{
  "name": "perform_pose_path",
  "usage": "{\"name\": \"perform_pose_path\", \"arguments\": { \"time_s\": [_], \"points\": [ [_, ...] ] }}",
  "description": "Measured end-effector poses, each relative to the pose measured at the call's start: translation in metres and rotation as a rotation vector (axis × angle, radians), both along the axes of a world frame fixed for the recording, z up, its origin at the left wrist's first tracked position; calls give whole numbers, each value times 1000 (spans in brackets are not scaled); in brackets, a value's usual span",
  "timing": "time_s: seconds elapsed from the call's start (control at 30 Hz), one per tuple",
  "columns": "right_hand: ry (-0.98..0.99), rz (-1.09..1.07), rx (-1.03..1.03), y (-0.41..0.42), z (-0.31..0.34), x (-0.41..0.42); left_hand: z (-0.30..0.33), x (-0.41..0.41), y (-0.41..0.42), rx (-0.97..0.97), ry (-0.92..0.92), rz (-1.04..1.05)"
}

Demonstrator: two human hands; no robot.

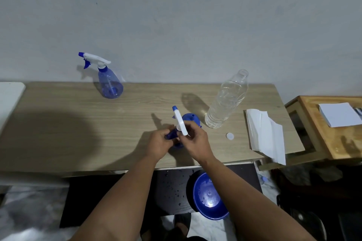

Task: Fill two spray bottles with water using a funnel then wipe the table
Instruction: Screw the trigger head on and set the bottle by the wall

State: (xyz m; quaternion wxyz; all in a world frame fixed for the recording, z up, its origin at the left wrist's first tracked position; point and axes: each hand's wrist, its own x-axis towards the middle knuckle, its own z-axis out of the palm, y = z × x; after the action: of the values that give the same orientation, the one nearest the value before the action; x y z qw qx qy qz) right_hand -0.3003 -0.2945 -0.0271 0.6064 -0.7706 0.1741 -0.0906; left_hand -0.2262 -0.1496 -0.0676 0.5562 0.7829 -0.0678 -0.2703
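Two hands: left hand [159, 144] curls round the near bottle [172, 136] at lower centre; right hand [193, 142] pinches its sprayer [179, 121], fingers curled at the collar.
Bowl [209, 195]: blue, wet inside, below the table edge, bottom centre.
Near bottle: thin blue plastic, likely to flex if squeezed; best held low on the body while the stiff collar is turned.
Funnel [193, 118]: blue, just behind the hands, partly hidden.
Cap [229, 136]: white, loose on the table [78, 123], right of the hands.
Tissue [264, 133]: soft, overhanging the right edge.
Water bottle [227, 101]: clear, uncapped, upright; slippery if wet, tippy.
Far bottle [109, 84]: upper left, sprayer fitted, upright.
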Motion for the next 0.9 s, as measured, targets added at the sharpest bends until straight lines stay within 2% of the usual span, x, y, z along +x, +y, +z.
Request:
{"name": "perform_pose_path", "arguments": {
  "time_s": [0.1,0.23,0.37,0.5,0.63,0.8,0.9],
  "points": [
    [26,-72,70,4,-1,0,-3,0,-1,39,-7,4],
    [3,-33,44,5,-1,-1,2,0,-2,13,-14,5],
    [52,-109,87,6,2,5,1,-1,-3,28,-29,12],
    [15,-25,30,6,2,3,-2,-3,-6,-5,-50,44],
    [77,-77,71,4,4,8,1,-5,-8,16,-38,78],
    [63,-24,10,5,4,4,4,-6,-10,53,-66,87],
    [77,-58,42,7,3,6,5,-8,-9,36,-90,71]
  ]
}}
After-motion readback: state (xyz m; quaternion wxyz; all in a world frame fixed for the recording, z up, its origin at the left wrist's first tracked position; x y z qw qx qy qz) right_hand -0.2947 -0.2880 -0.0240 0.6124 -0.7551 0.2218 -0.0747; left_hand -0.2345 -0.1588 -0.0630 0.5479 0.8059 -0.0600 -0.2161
